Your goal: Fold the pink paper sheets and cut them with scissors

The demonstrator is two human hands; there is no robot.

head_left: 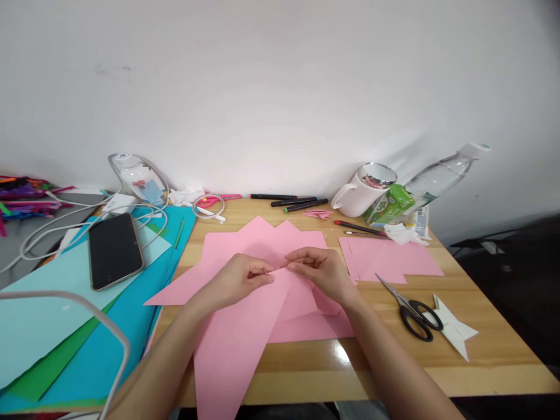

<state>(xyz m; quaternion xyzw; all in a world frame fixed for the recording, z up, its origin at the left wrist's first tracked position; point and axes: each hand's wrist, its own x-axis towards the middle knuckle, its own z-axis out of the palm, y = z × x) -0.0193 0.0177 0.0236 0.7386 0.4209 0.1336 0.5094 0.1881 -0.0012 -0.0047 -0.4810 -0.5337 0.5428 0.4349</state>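
A sheet of pink paper [249, 332] with angled folds spans the space between my hands, one long flap reaching down past the table's front edge. My left hand [236, 277] pinches its upper edge with thumb and fingers. A short way to the right, my right hand [319, 269] grips the same edge between thumb and forefinger. More pink paper [262, 242] lies beneath and behind, with pointed corners sticking up toward the wall. My palms and fingers hide part of the folds.
Scissors [409, 309] and a folded white paper piece [455, 329] lie at right, near pink sheets [394, 259]. Behind stand a mug [361, 192], a green carton [389, 204] and a tilted bottle [441, 175]. Markers [300, 203] lie along the wall; a phone [114, 251] and cables rest left.
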